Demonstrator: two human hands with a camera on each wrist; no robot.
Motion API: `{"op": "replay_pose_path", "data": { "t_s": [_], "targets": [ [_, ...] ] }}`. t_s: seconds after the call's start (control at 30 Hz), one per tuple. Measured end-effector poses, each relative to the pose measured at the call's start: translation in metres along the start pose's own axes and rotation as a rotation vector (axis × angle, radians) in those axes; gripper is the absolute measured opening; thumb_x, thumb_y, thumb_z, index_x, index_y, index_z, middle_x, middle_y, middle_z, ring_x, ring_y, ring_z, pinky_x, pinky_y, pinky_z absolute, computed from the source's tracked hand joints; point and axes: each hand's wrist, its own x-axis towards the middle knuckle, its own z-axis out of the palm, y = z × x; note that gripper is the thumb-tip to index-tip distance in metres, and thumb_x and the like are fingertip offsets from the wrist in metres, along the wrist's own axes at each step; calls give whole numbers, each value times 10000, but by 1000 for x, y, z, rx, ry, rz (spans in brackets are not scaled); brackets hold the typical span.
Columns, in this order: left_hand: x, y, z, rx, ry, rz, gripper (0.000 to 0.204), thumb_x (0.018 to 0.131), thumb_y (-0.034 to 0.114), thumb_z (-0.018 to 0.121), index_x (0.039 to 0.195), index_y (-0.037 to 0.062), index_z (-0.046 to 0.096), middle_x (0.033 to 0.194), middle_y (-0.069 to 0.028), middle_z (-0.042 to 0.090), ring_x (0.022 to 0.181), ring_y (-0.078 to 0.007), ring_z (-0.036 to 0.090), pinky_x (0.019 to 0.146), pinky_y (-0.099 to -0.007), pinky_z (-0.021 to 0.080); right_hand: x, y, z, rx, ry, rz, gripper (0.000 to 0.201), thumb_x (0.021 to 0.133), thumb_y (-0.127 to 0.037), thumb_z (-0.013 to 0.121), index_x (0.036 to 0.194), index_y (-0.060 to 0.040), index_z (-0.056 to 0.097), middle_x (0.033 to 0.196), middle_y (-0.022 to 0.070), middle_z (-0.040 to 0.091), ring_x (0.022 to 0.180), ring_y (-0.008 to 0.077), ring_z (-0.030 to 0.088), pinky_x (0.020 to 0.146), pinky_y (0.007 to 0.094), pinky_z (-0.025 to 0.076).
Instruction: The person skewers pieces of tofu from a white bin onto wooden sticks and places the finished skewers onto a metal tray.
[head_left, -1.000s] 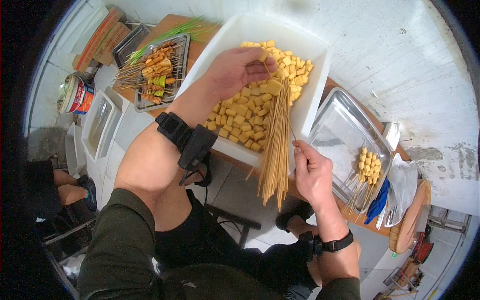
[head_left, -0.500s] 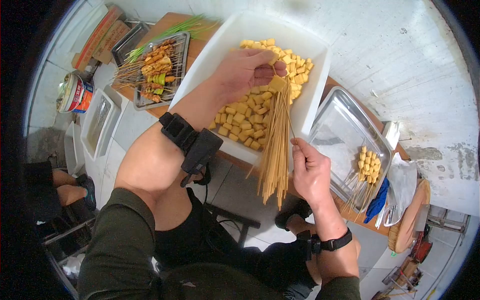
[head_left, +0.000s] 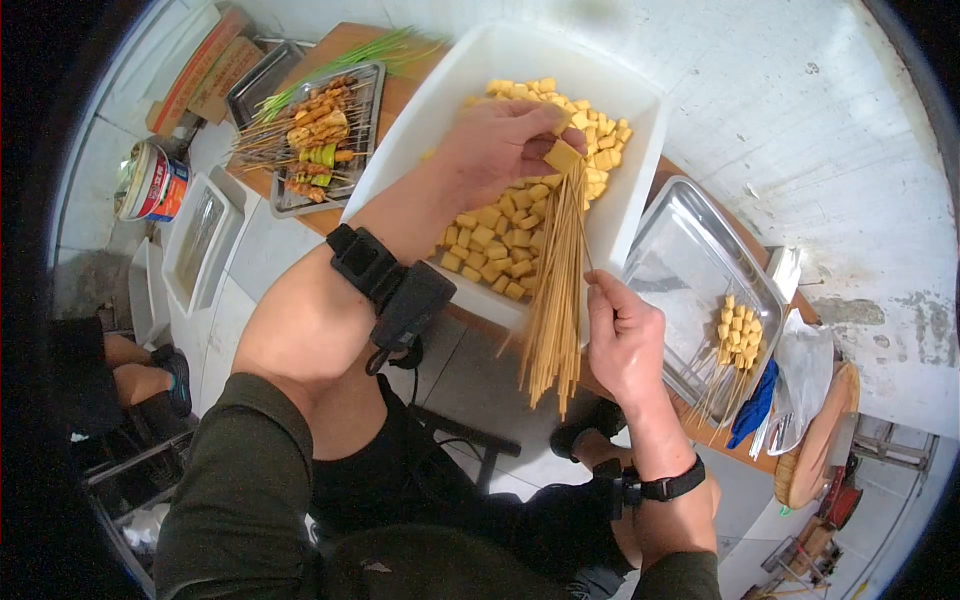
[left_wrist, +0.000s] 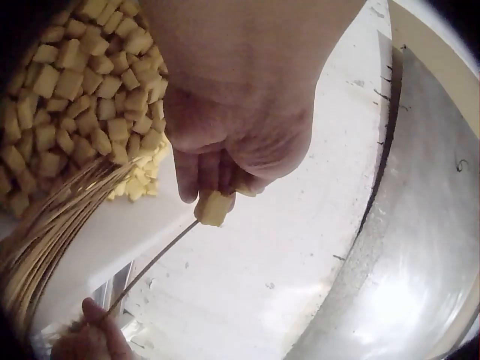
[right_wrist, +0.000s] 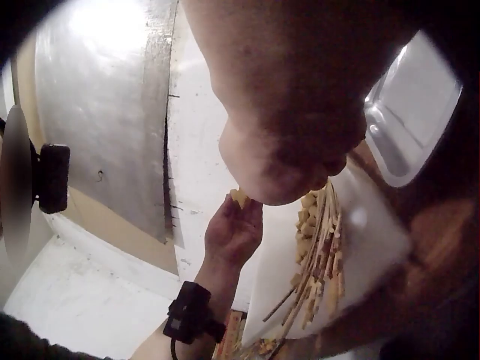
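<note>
My right hand [head_left: 628, 340] pinches the lower part of a thin bamboo skewer [left_wrist: 154, 262]. A yellow tofu-like cube [left_wrist: 214, 208] is on the skewer's upper end. Over the white tub [head_left: 640, 185], my left hand [head_left: 490, 155] holds another yellow cube [left_wrist: 245, 191] between thumb and fingers, right beside the skewered one. Loose yellow cubes [head_left: 490, 240] fill much of the tub's bottom. A thick bundle of bamboo skewers [head_left: 556, 300] lies across the tub's near wall, its lower ends jutting over the edge, just left of my right hand in the head view.
A metal tray [head_left: 665, 260] on the right bears several finished skewers of yellow cubes [head_left: 740, 330]. Another tray [head_left: 375, 100] at left holds meat and vegetable skewers [head_left: 320, 135], beside green stalks [head_left: 360, 50]. A blue cloth [head_left: 755, 405] and a plastic bag [head_left: 803, 365] lie at the table's right end.
The left hand has moved right in the head view, bringing its cube close to the skewered one. The right hand has shifted slightly upward with the skewer.
</note>
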Motion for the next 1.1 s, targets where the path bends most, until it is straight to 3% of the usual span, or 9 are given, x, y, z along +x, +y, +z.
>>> {"op": "replay_pose_path", "data": {
  "t_s": [0.1,0.67,0.83,0.93,1.0,1.03,1.1],
  "targets": [
    [-1,1,3,13,11,-20,281,1003,270,541,1024,12,651,986,-83,696,915,-183,688,783,-306,587,3,-3,-1,-17,-8,-7,206,890,-58,552,1045,21,663,837,280,644,837,422,667,705,426,543],
    [-10,-12,18,-4,-67,-118,315,976,285,575,1079,-8,627,1027,-92,701,931,-170,683,818,-296,555,10,-4,1,49,6,34,203,909,-64,552,1063,10,661,833,273,646,862,413,674,696,387,538],
    [-8,-15,15,18,-33,-163,310,991,281,555,1056,-3,661,997,-119,704,913,-201,687,818,-320,573,11,0,-2,128,-8,117,204,934,-88,547,1069,10,664,830,262,651,797,339,703,696,357,524],
    [3,-8,-8,175,53,-202,386,960,343,586,1050,-30,627,972,-102,699,895,-189,682,778,-309,556,13,6,-6,146,18,130,206,939,-99,557,1076,9,665,816,241,660,755,278,695,690,333,514],
    [15,-10,-37,780,47,-197,347,934,304,591,1024,-25,652,954,-132,705,871,-239,689,764,-347,553,11,5,-12,142,19,179,210,940,-107,560,1079,9,666,811,229,665,746,253,688,692,327,513],
    [13,-15,-46,781,45,-198,347,934,304,591,1024,-25,652,954,-132,705,871,-239,689,764,-347,553,11,5,-15,133,11,223,215,941,-115,563,1082,9,667,805,217,671,737,227,682,695,321,511],
    [10,-24,-56,1685,-154,-190,286,871,262,656,1010,12,650,995,-163,688,911,-310,664,781,-421,526,8,9,-18,122,22,206,219,943,-123,564,1084,9,669,804,211,674,738,207,676,700,317,511]
  ]
}}
